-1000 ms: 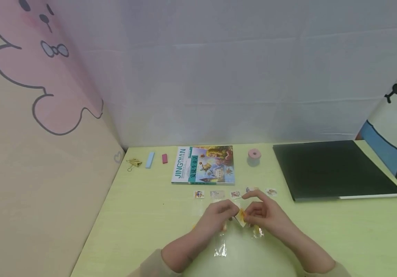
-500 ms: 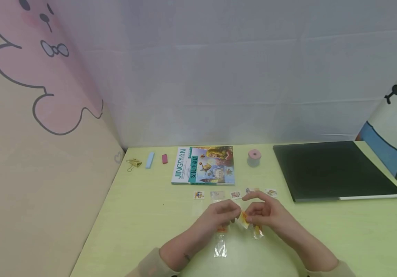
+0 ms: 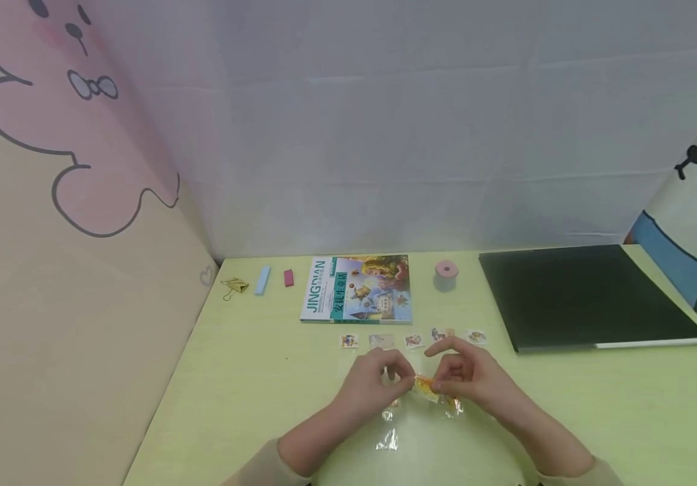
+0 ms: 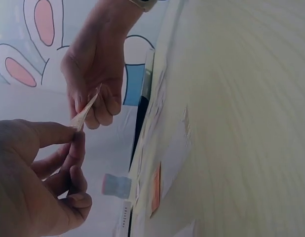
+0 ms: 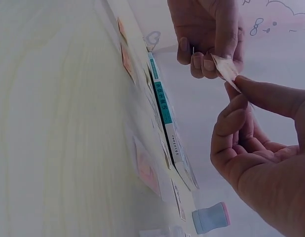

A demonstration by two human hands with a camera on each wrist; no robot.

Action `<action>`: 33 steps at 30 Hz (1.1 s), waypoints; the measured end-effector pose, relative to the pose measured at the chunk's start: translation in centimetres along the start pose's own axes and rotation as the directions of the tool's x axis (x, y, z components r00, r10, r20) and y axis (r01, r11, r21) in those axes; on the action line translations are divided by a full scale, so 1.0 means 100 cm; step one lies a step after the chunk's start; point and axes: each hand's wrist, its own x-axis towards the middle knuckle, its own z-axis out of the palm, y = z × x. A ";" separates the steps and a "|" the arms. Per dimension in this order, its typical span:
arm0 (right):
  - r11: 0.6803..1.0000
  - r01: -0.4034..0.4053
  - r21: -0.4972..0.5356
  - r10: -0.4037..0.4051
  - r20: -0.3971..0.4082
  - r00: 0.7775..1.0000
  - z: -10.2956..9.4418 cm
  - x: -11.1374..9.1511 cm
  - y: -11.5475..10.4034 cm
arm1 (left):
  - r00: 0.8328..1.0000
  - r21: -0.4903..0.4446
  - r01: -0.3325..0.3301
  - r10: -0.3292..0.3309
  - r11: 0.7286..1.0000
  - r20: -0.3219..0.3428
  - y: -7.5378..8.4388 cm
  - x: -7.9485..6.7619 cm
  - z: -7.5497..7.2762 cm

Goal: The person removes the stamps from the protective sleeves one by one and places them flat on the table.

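Between both hands is a small yellow-orange picture piece [image 3: 425, 388], thin and flat, apparently with clear film around it. My left hand [image 3: 372, 385] pinches its left end between thumb and forefinger. The thumb and forefinger of my right hand [image 3: 476, 378] pinch the opposite end, while another right finger sticks out. Seen from the left wrist, the piece [image 4: 87, 109] is tilted and held above the table. Below the hands lie clear plastic sleeves [image 3: 387, 435], some with orange pieces inside, partly hidden.
Several small picture stickers [image 3: 349, 341] lie in a row beyond the hands. Behind them are a storybook [image 3: 357, 290], a pink-topped roll [image 3: 446, 277], a pink eraser [image 3: 289, 278], a light-blue bar [image 3: 262, 281] and gold binder clips [image 3: 235, 287]. A black folder [image 3: 591, 297] lies at right.
The left hand has shifted slightly left and its thumb and forefinger now form a wider loop. The yellow-orange piece has turned from steeply slanted to more sideways. The right hand has barely moved.
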 end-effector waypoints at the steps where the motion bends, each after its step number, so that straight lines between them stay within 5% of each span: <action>1: 1.000 0.020 -0.010 -0.020 -0.001 1.000 0.000 0.000 0.000 | 1.000 0.018 -0.010 0.010 1.000 -0.019 0.002 -0.001 -0.001; 10: 0.998 -0.023 -0.066 0.019 -0.060 0.998 0.002 0.001 0.002 | 0.990 0.078 -0.076 0.085 0.994 -0.115 0.004 -0.001 0.001; 18: 0.997 -0.031 -0.078 0.022 -0.114 0.993 0.005 0.000 -0.004 | 0.996 -0.002 -0.014 0.014 1.000 -0.091 0.005 0.001 0.002; 28: 0.979 -0.166 -0.121 0.151 -0.122 0.981 0.008 -0.004 -0.007 | 0.997 -0.068 0.043 -0.047 0.997 -0.056 0.001 0.004 0.003; 33: 0.969 -0.213 -0.123 0.199 -0.117 0.973 0.005 -0.010 -0.005 | 0.990 -0.135 0.092 -0.105 0.987 -0.094 -0.001 0.006 0.000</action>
